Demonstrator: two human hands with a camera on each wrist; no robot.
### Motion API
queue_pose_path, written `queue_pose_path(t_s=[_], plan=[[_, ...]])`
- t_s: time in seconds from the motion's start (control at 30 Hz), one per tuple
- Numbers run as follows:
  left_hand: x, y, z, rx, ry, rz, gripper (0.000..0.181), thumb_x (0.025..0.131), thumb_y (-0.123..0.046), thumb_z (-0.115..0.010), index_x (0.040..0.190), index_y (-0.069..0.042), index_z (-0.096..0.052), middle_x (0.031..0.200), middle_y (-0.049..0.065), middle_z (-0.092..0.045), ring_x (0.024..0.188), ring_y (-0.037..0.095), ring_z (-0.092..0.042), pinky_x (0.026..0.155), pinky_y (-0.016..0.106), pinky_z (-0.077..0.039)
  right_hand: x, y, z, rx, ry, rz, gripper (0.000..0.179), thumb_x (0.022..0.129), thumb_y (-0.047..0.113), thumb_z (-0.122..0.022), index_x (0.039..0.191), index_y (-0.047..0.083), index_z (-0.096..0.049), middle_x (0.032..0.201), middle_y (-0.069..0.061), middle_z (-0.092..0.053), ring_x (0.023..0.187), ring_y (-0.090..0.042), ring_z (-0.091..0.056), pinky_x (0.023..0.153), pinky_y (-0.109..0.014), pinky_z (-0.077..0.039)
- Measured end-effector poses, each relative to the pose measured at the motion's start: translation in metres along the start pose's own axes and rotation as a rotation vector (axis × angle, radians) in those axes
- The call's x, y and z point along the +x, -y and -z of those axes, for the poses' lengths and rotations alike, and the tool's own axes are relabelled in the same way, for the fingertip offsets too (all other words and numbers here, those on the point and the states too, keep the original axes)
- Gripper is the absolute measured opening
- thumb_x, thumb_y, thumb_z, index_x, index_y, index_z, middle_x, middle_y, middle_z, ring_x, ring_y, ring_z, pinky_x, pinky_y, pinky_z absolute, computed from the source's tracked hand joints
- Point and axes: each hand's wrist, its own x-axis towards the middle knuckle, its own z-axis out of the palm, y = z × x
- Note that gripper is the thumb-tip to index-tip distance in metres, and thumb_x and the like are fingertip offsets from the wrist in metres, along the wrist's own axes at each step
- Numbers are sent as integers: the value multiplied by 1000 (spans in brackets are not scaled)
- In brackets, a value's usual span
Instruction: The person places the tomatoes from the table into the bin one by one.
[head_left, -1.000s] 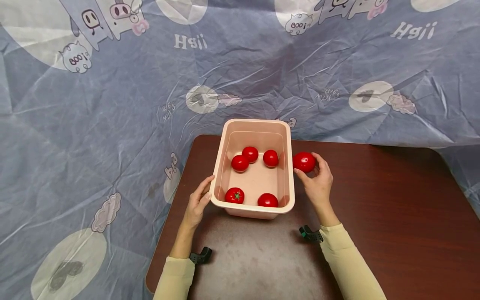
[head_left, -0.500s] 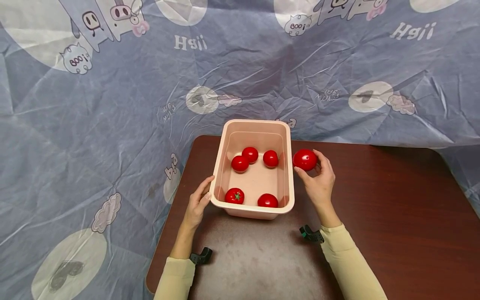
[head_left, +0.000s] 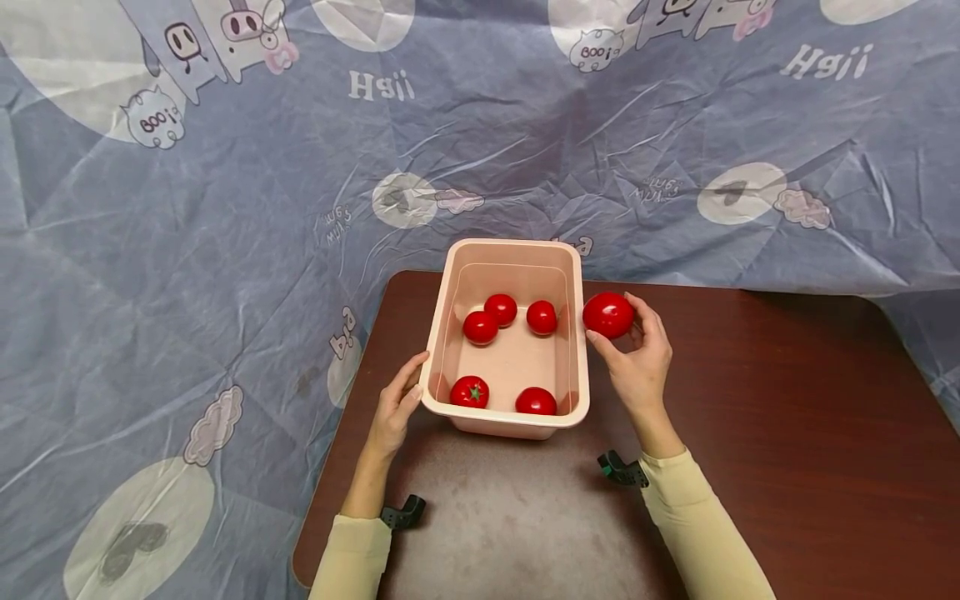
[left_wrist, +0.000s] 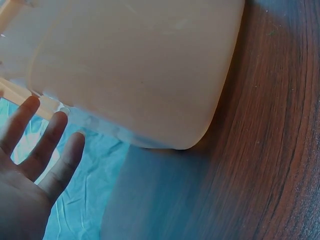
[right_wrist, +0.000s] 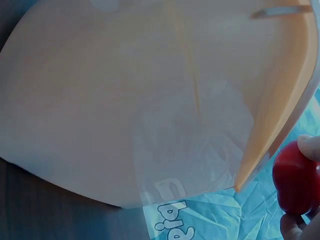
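My right hand [head_left: 642, 363] pinches a glossy red tomato [head_left: 608, 315] between thumb and fingers, just outside the right rim of a pale pink plastic bin [head_left: 507, 421]. In the right wrist view the tomato [right_wrist: 296, 180] shows by the bin's rim, with only fingertips of the hand visible. Several red tomatoes lie inside the bin: one at the near left [head_left: 469, 392] with a green star-shaped stem, one at the near right [head_left: 536, 402], the others farther back. My left hand [head_left: 393, 413] touches the bin's left rim; in the left wrist view its fingers [left_wrist: 54, 131] are fairly straight.
The bin stands on a dark reddish-brown wooden table [head_left: 780, 417] with rounded corners. A greyish, worn-looking patch [head_left: 517, 517] lies in front of the bin. Behind and to the left hangs a crinkled blue cartoon-print sheet [head_left: 247, 208]. Black wrist straps [head_left: 622, 469] sit at both sleeves.
My right hand has raised the tomato slightly, and it now sits a little higher beside the bin's right rim. The left hand, the bin and the tomatoes in it have stayed put.
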Motion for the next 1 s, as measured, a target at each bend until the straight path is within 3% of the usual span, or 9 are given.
queue_pose_path(t_s=[0.43, 0.63, 1.0], plan=[[0, -1, 1, 3, 8, -13, 51, 95, 4, -38, 146, 5, -36, 141, 35, -44, 129, 16, -52, 101, 24, -47, -4, 15, -3, 50, 50, 29, 68, 69, -8, -80, 132, -5, -55, 128, -23, -57, 105, -6, -60, 95, -12, -46], [0, -2, 0, 13, 8, -12, 50, 96, 2, -39, 146, 4, -37, 143, 33, -44, 131, 16, -50, 102, 24, -46, -7, 24, -5, 35, 98, 61, 68, 69, -8, -80, 132, -5, -55, 128, -23, -57, 107, 0, -57, 95, -11, -45], [-1, 0, 0, 15, 2, -2, 49, 98, -13, -43, 147, -3, -40, 144, 29, -46, 131, 15, -51, 102, 24, -46, -11, 23, -11, -1, 165, 47, 67, 70, -6, -81, 132, -3, -56, 129, -22, -58, 108, -23, -60, 91, -10, -46]])
